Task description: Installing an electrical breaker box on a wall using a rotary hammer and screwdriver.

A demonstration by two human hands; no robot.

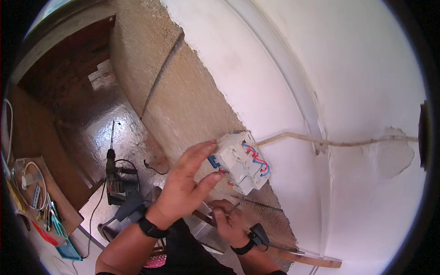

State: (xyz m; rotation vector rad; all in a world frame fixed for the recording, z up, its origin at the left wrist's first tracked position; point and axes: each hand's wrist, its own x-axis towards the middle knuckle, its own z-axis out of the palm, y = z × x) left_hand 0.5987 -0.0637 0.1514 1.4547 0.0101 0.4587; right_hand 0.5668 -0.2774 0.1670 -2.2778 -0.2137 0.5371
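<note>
A white electrical box (236,162) with breaker-like modules is at the wall, red and blue wires (260,162) looping on its right side. My left hand (183,183) is at its left edge, fingers and thumb spread apart around a blue terminal part (213,160). The fingertips seem to touch the casing. Below the box, my right hand (228,224) is closed on a thin metal shaft (233,207), perhaps a screwdriver; its handle is hidden in the fingers. A beige cable (293,135) runs from the box to the right along the wall.
A hammer drill (114,178) with a long bit stands at the left, its cord trailing down. Hand tools lie on a brown board (71,213) at the far left, near a teal tray (68,251). Bare rough plaster (183,101) borders the white wall. A wooden strip (307,260) is low right.
</note>
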